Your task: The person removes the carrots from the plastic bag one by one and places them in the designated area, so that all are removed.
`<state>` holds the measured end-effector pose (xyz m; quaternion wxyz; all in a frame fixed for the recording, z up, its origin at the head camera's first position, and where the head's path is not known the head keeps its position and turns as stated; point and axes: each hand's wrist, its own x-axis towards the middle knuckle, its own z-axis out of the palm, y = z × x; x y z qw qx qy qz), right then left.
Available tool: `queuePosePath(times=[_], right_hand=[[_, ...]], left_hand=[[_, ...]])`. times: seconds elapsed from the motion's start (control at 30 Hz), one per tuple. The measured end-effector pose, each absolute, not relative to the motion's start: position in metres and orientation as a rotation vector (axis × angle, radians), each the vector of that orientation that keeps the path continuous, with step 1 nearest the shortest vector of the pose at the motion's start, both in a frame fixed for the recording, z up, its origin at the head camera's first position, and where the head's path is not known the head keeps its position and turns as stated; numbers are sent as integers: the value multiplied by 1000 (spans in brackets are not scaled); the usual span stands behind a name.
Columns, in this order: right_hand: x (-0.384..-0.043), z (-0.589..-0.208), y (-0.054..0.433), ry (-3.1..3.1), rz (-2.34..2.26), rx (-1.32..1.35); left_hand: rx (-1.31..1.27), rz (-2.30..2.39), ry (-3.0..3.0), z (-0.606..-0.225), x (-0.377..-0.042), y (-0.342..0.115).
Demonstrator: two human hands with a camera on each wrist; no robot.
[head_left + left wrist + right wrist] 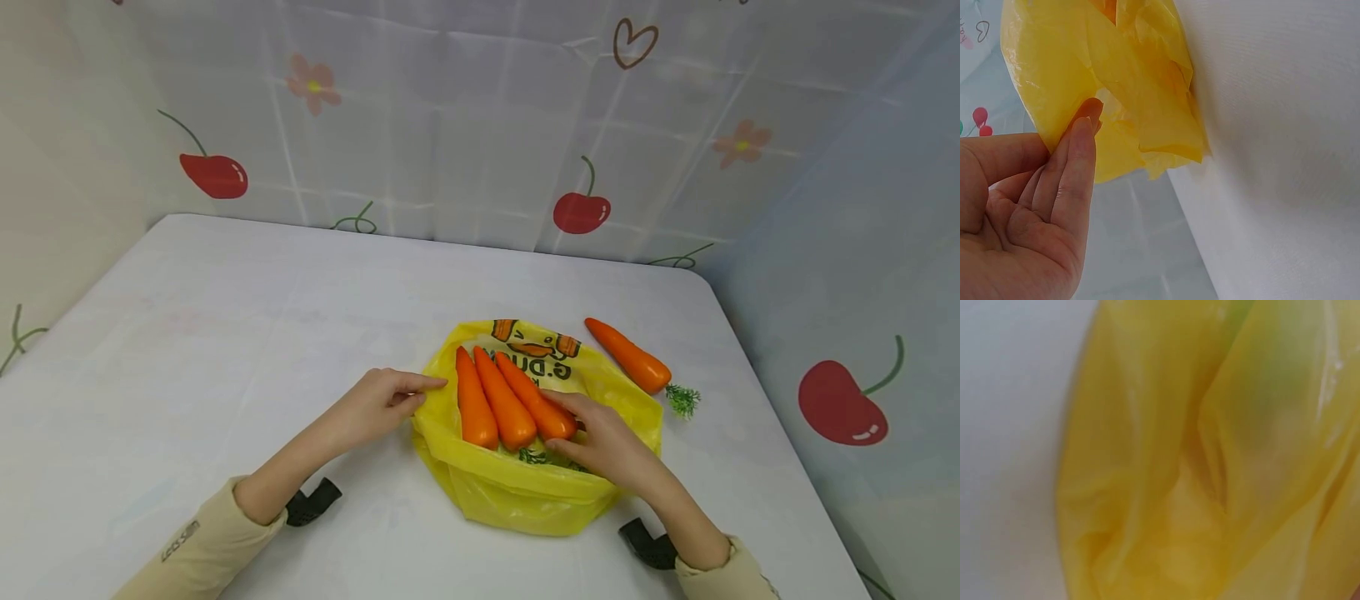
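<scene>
A yellow plastic bag (517, 500) lies on the table with its mouth spread wide and three orange carrots side by side in it. My left hand (378, 404) pinches the bag's left rim between thumb and fingers; the left wrist view shows the thin yellow film (1054, 81) caught there. Inside the mouth, my right hand (603, 437) holds the rightmost carrot (534, 402), fingers at its upper side and thumb near its thick end. The middle carrot (504, 402) and left carrot (474, 404) lie beside it. Yellow film (1147, 456) fills most of the right wrist view, hiding that hand.
Another carrot (628, 354) with a green leafy top (682, 402) lies outside the bag, close to its right rim. The white table (225, 333) meets a patterned curtain (450, 125) at the back. Black bands (313, 502) sit at both wrists.
</scene>
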<state>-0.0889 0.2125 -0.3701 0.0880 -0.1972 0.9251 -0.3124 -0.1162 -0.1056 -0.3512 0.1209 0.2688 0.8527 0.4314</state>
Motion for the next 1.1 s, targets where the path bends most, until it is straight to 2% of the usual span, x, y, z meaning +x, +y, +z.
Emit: queuePosePath(times=[1.1], right_hand=[[-92,-365,218,2427,-1369,-527]], left_hand=[[768,1271,2479,-352,-116,-107]])
